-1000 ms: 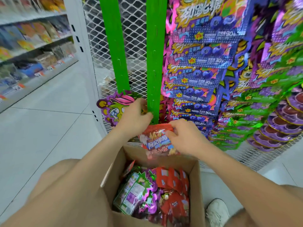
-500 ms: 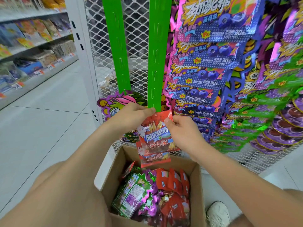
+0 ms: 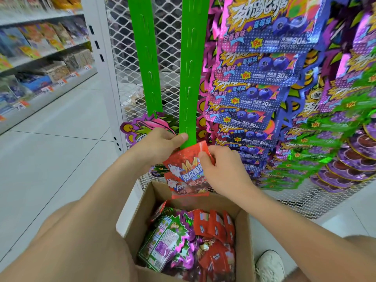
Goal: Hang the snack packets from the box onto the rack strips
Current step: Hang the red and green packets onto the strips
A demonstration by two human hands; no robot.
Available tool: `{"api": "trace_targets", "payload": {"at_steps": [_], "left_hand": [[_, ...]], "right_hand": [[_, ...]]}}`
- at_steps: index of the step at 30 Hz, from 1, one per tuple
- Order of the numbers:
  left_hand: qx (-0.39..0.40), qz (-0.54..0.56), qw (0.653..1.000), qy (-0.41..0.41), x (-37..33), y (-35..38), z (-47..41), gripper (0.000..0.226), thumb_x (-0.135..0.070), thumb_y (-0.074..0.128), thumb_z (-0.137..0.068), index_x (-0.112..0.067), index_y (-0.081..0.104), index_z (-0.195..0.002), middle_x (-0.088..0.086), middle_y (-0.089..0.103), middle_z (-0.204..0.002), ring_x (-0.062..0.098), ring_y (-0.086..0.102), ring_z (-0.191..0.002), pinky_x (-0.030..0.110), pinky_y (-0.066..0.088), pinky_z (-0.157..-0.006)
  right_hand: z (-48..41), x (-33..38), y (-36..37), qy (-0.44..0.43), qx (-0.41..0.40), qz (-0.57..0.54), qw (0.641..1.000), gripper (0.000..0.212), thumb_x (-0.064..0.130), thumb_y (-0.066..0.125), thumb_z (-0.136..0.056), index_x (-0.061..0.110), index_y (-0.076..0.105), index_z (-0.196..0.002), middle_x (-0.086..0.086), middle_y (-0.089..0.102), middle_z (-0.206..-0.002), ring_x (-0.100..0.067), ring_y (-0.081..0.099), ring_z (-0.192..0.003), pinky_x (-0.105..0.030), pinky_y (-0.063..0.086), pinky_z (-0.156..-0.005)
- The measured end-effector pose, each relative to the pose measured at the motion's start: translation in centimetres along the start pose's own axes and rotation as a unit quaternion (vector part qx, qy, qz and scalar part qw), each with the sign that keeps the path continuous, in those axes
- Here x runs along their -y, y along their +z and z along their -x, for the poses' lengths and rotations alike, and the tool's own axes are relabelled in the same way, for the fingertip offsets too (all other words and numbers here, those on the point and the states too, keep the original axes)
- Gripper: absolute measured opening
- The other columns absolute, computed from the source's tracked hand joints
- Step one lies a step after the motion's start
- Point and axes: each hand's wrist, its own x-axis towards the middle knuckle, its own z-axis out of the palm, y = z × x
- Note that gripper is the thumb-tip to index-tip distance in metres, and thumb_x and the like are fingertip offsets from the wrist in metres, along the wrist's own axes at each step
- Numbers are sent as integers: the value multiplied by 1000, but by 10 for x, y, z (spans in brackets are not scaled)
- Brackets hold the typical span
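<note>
Now my left hand (image 3: pixel 160 143) pinches the bottom end of the right-hand green strip (image 3: pixel 190 78), thumb pressed on its front. My right hand (image 3: pixel 221 169) grips the top corner of a red snack packet (image 3: pixel 183 171), whose upper edge meets the strip's tip just above the cardboard box (image 3: pixel 243 231). More red and purple packets (image 3: pixel 211 224) lie inside that box, below my wrists.
</note>
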Motion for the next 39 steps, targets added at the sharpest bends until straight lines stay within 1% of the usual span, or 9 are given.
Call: {"api": "trace_targets", "payload": {"at_steps": [3,9,20,24,26,29,33,36,39], "left_hand": [[9,16,1000,-4,-4,2,2,61,-66,63,-96,-7,80,-91,17,80,-90,38,77,-89,50,59,-97],[9,39,999,-22,-13,5,6,49,-58,62,-99,-13,79,-93,3,82,-85,21,78,-87,38,60,-89],[29,8,1000,-1,-10,4,8,48,-57,59,-100,-15,80,-90,1,82,-86,21,77,-93,46,61,-97],[53,19,998,5,-10,3,9,36,-46,62,-102,-16,80,-92,2,82,-90,16,76,-87,29,64,-76],[59,21,998,4,-10,2,9,32,-42,64,-102,-15,79,-92,2,82,-91,15,76,-86,26,62,-71],[56,31,998,2,-8,1,9,31,-38,65,-102,-10,78,-97,7,82,-93,22,78,-92,28,63,-72],[48,11,999,14,-7,2,10,32,-38,66,-102,-10,77,-93,12,81,-93,36,76,-99,49,65,-86],[48,-3,999,14,-7,2,11,34,-41,66,-102,-12,77,-90,11,81,-91,38,75,-101,59,60,-93],[39,-25,999,23,-8,4,11,34,-42,66,-102,-12,77,-88,16,79,-93,37,75,-98,59,59,-93]], "right_hand": [[1,2,0,-7,-26,-28,999,45,30,49,-107,5,48,-71,-6,40,-54,-18,32,-47,-39,26,-51],[0,2,3,71,-14,-71,995,45,26,51,-105,11,37,-66,-1,32,-55,-16,27,-49,-33,22,-50],[-1,4,3,73,-31,-48,996,49,21,55,-98,15,31,-56,4,26,-47,-13,25,-44,-30,21,-45],[-2,1,5,73,-54,-33,995,47,23,51,-102,14,34,-59,1,33,-51,-17,31,-48,-29,26,-45],[-1,-2,7,62,-51,-13,997,48,39,47,-108,16,39,-67,0,41,-60,-19,39,-57,-38,25,-53],[1,-3,10,44,-42,-16,998,50,58,46,-104,16,44,-77,-2,47,-70,-19,44,-67,-35,22,-53],[2,-5,11,27,-55,-100,993,38,53,65,-97,21,69,-76,9,56,-55,-11,48,-54,-29,34,-54],[-1,-4,16,79,-53,-193,977,55,69,67,-83,15,77,-90,-11,73,-77,-35,63,-71,-47,56,-70],[-2,-3,17,134,-46,-233,962,52,58,74,-85,6,76,-84,-7,51,-59,-24,40,-55,-40,42,-62]]}}
